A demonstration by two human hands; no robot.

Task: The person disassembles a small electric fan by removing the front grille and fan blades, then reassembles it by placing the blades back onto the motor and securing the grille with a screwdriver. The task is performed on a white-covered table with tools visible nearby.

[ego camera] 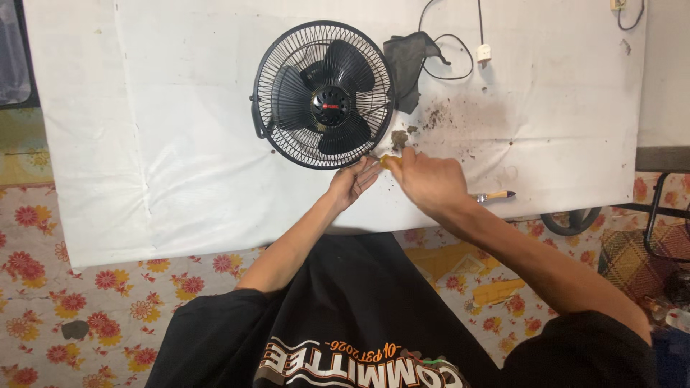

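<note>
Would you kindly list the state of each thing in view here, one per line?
Black fan: lying flat, grille up, blades not blurred.
Grey cloth: crumpled beside the fan.
Brush: lying on the white sheet.
Left hand: fingers at the fan's rim.
Right hand: pinching something small and yellowish.

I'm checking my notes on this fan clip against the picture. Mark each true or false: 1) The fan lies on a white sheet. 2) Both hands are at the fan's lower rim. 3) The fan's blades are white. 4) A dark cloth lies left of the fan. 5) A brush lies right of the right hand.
1) True: the black fan lies on the white sheet.
2) True: left hand and right hand meet there.
3) False: the blades are black.
4) False: the dark cloth lies to its right.
5) True: the brush lies there.
</note>
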